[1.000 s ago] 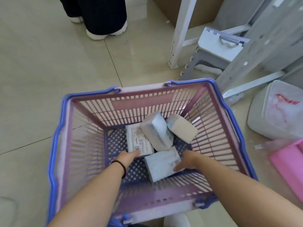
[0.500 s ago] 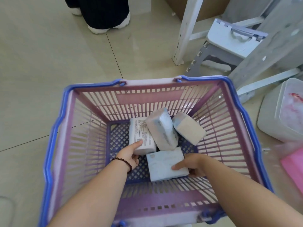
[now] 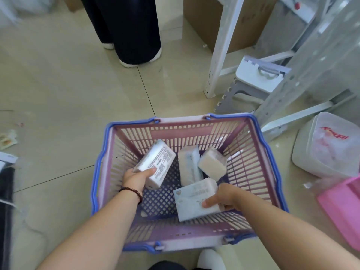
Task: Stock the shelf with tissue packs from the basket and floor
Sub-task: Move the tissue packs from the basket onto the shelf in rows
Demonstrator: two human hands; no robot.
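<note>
Inside the basket (image 3: pixel 259 137), the left hand (image 3: pixel 137 177) grips a printed pack (image 3: pixel 155 164) whose long axis runs toward upper right; the right hand (image 3: pixel 224 197) clamps a flat pack (image 3: pixel 191 199). Two loose packs (image 3: pixel 190 164) lie just beyond, nearer the right hand; the shelf post (image 3: pixel 224 45) stands at upper right

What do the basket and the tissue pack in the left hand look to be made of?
The basket looks like rigid moulded plastic, matte pink with blue rims: slotted walls and a lattice floor show this. The tissue pack in the left hand seems wrapped in thin glossy plastic film with printed text; the faint sheen and soft, rounded corners suggest a paper filling, though that is not visible.
</note>
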